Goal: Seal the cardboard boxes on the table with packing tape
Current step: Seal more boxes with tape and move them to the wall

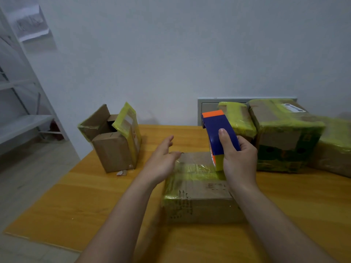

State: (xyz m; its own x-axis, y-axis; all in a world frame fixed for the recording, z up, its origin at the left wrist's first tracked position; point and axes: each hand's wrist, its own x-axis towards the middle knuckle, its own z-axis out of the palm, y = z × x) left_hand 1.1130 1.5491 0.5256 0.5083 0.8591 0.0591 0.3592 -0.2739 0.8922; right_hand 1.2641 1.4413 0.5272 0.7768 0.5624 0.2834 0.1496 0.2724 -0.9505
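Orange wood-grain surface [85, 202], grey wall [190, 54] behind. Right grip [239, 158] is clenched round the blue-and-orange plastic tape dispenser [218, 133], its lower end on the centre box [201, 198]: matt cardboard under glossy, wrinkled yellow-green tape [191, 173]. Left grip [163, 160], released with fingers straight, hovers at the box's 9 o'clock edge; contact cannot be confirmed. Risk: unbraced, the light box may slide and the tape crease. At 10 o'clock an open box [114, 147] stands unsealed; at 2 o'clock, taped boxes [284, 133].
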